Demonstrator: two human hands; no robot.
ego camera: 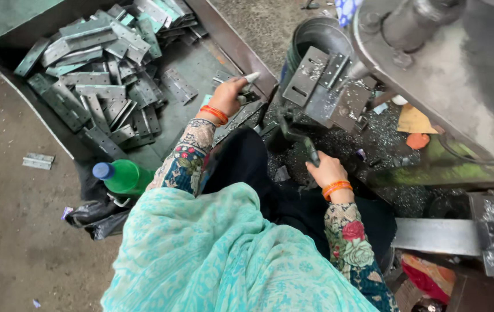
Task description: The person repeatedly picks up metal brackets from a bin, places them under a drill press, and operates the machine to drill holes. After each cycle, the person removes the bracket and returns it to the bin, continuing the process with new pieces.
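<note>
left hand (226,97) closed on a metal hinge (245,88) at the tray's (4,43) edge — right hand (326,170) clamped on the press lever (302,138); loading step underway, next needs square seating on the jig (325,86).

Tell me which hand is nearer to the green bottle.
Left. The left hand is above and right of the green bottle, by the tray of hinges; the right hand is farther right, at the machine lever.

Beside the dull sheet-metal tray (39,118) I see matt grey steel hinges (99,86), a glossy green plastic bottle (127,177), and crumpled black plastic (94,216). Right of the tray, glittering metal shavings (374,138) cover rough ground.
</note>
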